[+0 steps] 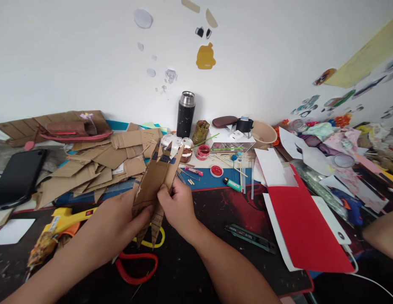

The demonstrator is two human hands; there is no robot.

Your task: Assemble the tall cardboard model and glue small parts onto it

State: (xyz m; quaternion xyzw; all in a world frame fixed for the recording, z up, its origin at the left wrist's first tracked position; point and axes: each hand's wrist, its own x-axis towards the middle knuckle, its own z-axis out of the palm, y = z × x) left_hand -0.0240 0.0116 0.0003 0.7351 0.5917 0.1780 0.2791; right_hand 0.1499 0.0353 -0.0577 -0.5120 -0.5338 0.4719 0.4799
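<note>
Both hands grip a folded cardboard piece (156, 177) with pointed ends at top and bottom, held above the dark mat. My left hand (120, 219) wraps its lower left side, the thumb lying across the front. My right hand (177, 204) pinches its right edge between thumb and curled fingers. Beneath the piece lie a yellow-handled tool's loop (161, 237) and scissors with a red handle (137, 280), their blades hidden. Left of my left hand rests a yellow glue gun (61, 221). A dark utility knife (249, 237) lies to the right of my right forearm.
Cardboard scraps (98, 166) pile up at back left, below a small boat model (76, 128). A black flask (186, 115) stands near open paint pots (203, 152). Red paper (307, 223) covers the right side. Another person's arm (382, 234) reaches in at far right.
</note>
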